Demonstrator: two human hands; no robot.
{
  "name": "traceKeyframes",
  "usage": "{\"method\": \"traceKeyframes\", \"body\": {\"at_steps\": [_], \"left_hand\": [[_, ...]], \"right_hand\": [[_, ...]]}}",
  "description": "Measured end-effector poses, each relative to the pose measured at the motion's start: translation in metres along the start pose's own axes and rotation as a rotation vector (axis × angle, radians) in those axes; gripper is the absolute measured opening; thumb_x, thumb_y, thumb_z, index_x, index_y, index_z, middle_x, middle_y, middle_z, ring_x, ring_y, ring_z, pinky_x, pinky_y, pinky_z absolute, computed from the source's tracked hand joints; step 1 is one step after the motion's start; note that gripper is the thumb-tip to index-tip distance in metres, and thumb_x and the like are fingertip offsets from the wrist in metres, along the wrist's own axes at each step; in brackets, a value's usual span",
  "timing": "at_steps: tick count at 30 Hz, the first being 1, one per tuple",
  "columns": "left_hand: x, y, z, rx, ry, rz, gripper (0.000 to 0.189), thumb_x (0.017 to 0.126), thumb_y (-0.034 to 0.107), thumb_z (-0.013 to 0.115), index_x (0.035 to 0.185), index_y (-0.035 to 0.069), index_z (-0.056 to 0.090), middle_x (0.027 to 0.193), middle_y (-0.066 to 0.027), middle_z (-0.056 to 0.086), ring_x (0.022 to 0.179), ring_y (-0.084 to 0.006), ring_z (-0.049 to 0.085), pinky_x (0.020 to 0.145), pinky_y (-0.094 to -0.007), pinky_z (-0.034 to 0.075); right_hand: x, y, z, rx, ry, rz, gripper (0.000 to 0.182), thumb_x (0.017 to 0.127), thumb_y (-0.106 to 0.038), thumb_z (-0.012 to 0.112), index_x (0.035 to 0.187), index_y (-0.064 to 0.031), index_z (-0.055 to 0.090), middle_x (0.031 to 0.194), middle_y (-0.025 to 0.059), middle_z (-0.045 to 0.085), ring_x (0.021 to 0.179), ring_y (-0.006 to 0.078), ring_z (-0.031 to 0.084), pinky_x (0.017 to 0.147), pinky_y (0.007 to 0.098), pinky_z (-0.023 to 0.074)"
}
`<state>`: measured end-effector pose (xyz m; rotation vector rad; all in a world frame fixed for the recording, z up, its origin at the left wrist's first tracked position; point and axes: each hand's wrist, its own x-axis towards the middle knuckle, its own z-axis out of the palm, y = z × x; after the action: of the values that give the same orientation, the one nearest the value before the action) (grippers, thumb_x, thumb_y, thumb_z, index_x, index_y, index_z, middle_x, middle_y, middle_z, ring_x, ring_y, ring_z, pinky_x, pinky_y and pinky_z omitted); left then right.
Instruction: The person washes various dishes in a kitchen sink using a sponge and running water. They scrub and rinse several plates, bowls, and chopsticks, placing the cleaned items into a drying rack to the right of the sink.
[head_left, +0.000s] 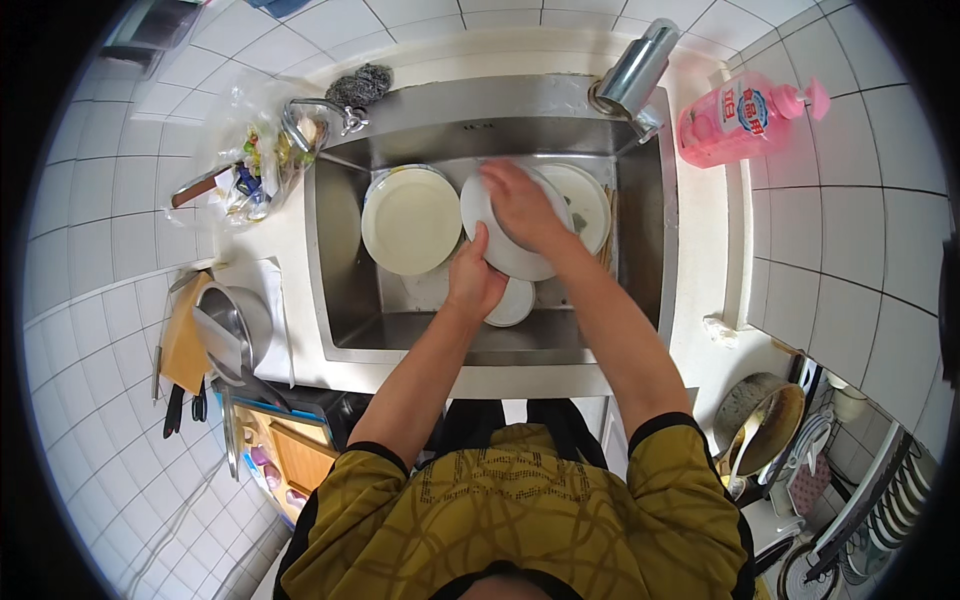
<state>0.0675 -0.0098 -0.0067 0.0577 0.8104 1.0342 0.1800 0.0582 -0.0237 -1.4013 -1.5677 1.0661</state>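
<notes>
Above the stainless-steel sink (637, 225), my left hand (476, 277) grips the near-left edge of a white plate (521, 262), its thumb over the rim. My right hand (521, 206) lies across the same plate, blurred at the fingertips; whether anything is under its palm is hidden. To the left, a cream plate (412, 221) rests on other dishware in the basin. Partly behind the held plate is another pale plate (589, 199) with dark marks. A small white dish (514, 304) sits below my left hand, and wooden chopsticks (609, 217) lie along the right.
A chrome faucet (637, 71) overhangs the back right corner, beside a pink soap pump bottle (735, 124). Steel wool (360, 84) and a plastic bag of scraps (259, 165) are back left. A metal pot (251, 319) stands left; a used pan (757, 420) is at right.
</notes>
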Motion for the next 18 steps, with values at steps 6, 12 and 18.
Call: {"method": "traceKeyframes", "body": {"at_steps": [6, 12, 18], "left_hand": [[0.005, 0.009, -0.013, -0.188, 0.039, 0.042, 0.044, 0.1, 0.035, 0.03, 0.13, 0.005, 0.039, 0.131, -0.0083, 0.046, 0.121, -0.0225, 0.044, 0.105, -0.0397, 0.034], [-0.013, 0.02, -0.006, -0.078, 0.053, 0.096, 0.047, 0.099, 0.035, 0.034, 0.131, 0.002, 0.037, 0.134, -0.01, 0.044, 0.121, -0.0246, 0.045, 0.103, -0.0404, 0.037], [-0.053, 0.044, 0.02, 1.079, -0.194, -0.019, 0.04, 0.094, 0.021, 0.048, 0.131, 0.008, 0.042, 0.135, -0.0124, 0.043, 0.122, -0.0269, 0.045, 0.098, -0.0413, 0.04]], "right_hand": [[-0.063, -0.047, 0.018, -0.37, -0.012, -0.207, 0.033, 0.088, -0.019, 0.049, 0.119, -0.0083, 0.053, 0.127, 0.0122, 0.05, 0.121, 0.0312, 0.044, 0.102, 0.0463, 0.032], [-0.09, 0.023, 0.006, -0.163, 0.403, 0.002, 0.038, 0.096, -0.024, 0.041, 0.13, -0.0072, 0.045, 0.129, 0.0155, 0.048, 0.121, 0.0293, 0.044, 0.101, 0.0379, 0.0343], [-0.043, 0.017, -0.04, 1.214, 0.175, 0.629, 0.051, 0.095, -0.045, 0.039, 0.125, -0.0042, 0.049, 0.121, 0.0126, 0.056, 0.111, 0.0235, 0.054, 0.096, 0.0363, 0.0402]]}}
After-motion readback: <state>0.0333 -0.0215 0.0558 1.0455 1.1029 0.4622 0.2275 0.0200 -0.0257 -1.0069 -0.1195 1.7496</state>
